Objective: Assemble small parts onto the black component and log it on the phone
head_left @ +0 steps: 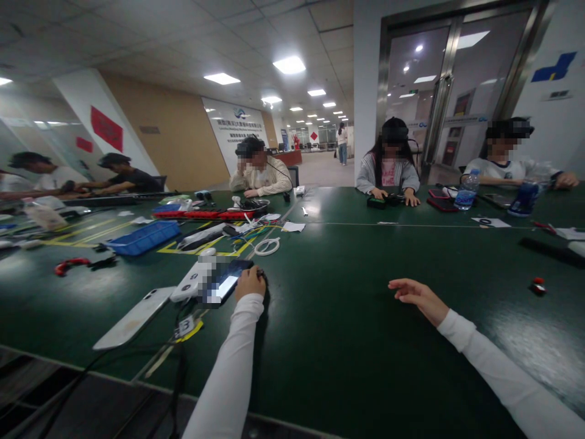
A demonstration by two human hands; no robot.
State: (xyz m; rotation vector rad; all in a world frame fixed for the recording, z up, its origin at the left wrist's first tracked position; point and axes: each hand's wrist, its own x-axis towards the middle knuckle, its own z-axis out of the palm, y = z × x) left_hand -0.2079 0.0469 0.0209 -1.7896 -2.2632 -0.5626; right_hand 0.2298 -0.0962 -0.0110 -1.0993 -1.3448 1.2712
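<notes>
A broad table top (329, 341) is coloured deep green and marked at left by bright yellow tape lines (167, 249). Plain white is worn in the long fabric sleeve (237, 353) at lower centre. Blue is shown by the rectangular plastic tray (144, 239) at left, white by the slab-shaped phone (134, 318) at lower left; the flat rectangular screen (231, 283) is lit white against black.

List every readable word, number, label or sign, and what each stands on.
"3": white tag by the cables, as best I can tell.
"大数据科技有限公司": wall sign, part of its top line; smaller lines are too blurred.
Too small or blurred: phone screen, mark on the white device, bottle label, paper at right, door lettering.
</notes>
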